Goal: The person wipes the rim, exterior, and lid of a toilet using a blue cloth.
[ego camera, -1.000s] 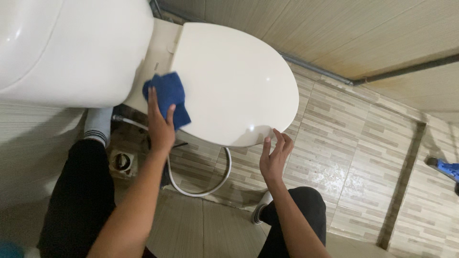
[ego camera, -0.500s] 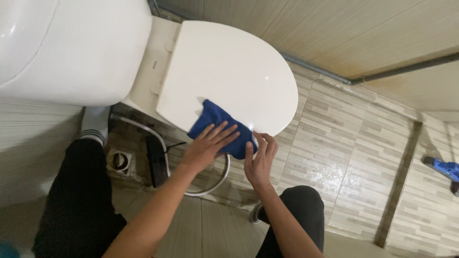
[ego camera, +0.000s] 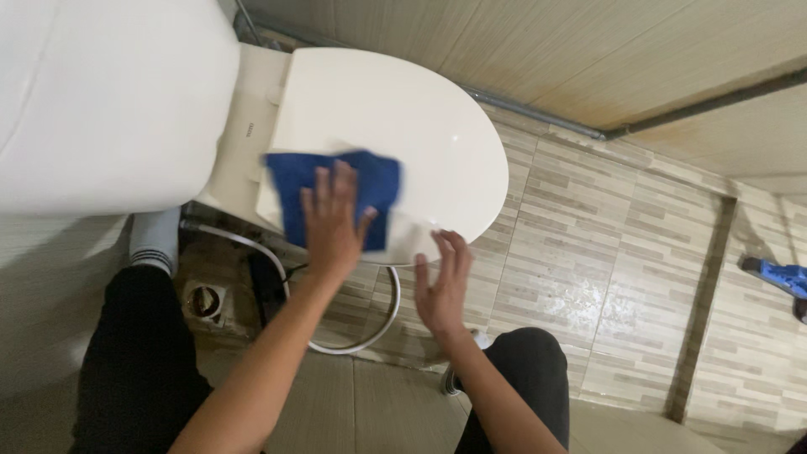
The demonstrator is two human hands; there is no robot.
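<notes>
The left hand (ego camera: 332, 220) lies flat, fingers spread, pressing a blue cloth (ego camera: 336, 195) onto the closed toilet lid (ego camera: 403, 118) near its left edge. The right hand (ego camera: 444, 286) is open, fingers together, touching the lid's front edge and gripping nothing. The white cistern (ego camera: 101, 101) stands behind the lid. A white hose (ego camera: 370, 332) curves over the tiled floor (ego camera: 588, 252) below, beside a floor drain (ego camera: 204, 300).
</notes>
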